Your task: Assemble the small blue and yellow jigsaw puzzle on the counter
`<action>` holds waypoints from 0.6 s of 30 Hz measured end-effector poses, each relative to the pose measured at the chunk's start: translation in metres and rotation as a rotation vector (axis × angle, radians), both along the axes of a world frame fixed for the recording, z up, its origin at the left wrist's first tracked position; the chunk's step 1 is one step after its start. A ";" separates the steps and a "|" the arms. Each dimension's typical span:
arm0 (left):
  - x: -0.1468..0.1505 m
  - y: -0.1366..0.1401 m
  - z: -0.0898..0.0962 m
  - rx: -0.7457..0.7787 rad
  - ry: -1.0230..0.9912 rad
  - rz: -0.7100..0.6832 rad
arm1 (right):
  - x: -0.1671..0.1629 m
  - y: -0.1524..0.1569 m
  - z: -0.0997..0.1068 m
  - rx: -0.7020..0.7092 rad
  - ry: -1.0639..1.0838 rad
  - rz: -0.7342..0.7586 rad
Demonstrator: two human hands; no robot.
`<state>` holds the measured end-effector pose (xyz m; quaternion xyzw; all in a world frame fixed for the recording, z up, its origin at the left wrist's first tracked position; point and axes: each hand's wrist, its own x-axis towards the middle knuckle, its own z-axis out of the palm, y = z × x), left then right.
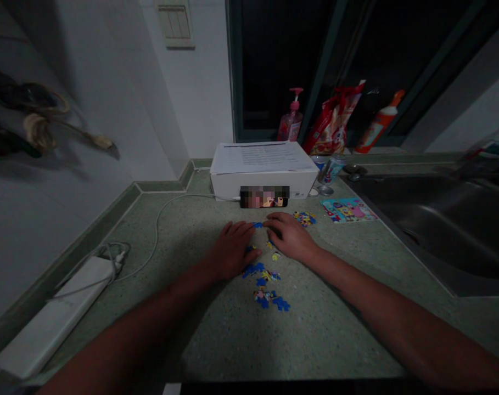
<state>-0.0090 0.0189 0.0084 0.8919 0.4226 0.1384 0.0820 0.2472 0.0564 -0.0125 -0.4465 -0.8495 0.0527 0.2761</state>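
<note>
Left hand (231,250) and right hand (292,236) flank knobbly puzzle pieces (257,225) (speckled counter (220,340) below).

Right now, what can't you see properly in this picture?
From the head view:
Under the left hand and right hand: hidden by the hands themselves.
Pictures on the piled puzzle pieces: too small.
The phone: its screen is partly covered by blurry squares.
Words on the paper: too small to read.
The sink: cut off by the right edge.
</note>
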 end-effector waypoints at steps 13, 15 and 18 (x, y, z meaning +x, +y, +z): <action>0.000 0.000 0.002 -0.011 0.023 0.010 | 0.000 0.000 -0.001 -0.006 -0.006 -0.006; 0.001 -0.001 0.003 -0.013 0.027 0.011 | 0.000 0.001 -0.002 -0.009 -0.007 -0.009; 0.001 -0.001 0.004 -0.018 0.026 0.011 | 0.000 0.002 -0.004 -0.008 -0.005 -0.009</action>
